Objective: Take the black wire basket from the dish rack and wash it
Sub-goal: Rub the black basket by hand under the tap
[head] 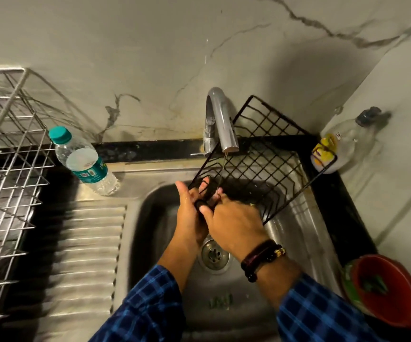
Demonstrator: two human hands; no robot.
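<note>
Black wire basket is held tilted just below the tap, over the sink, with a thin stream of water running from the spout onto its grid. Both hands meet at the basket's corner in front of the tap: the left hand grips the corner wires with fingers through the mesh, and the right hand, touching it, curls its fingers round the neighbouring wires. The dish rack stands well to the left of the tap.

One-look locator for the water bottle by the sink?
Start at the steel sink. Left of the tap, on the sink's back ledge beside the wire dish rack, stands a clear plastic bottle. Its teal cap and label set it apart from the dark-capped bottle in the right corner.
</note>
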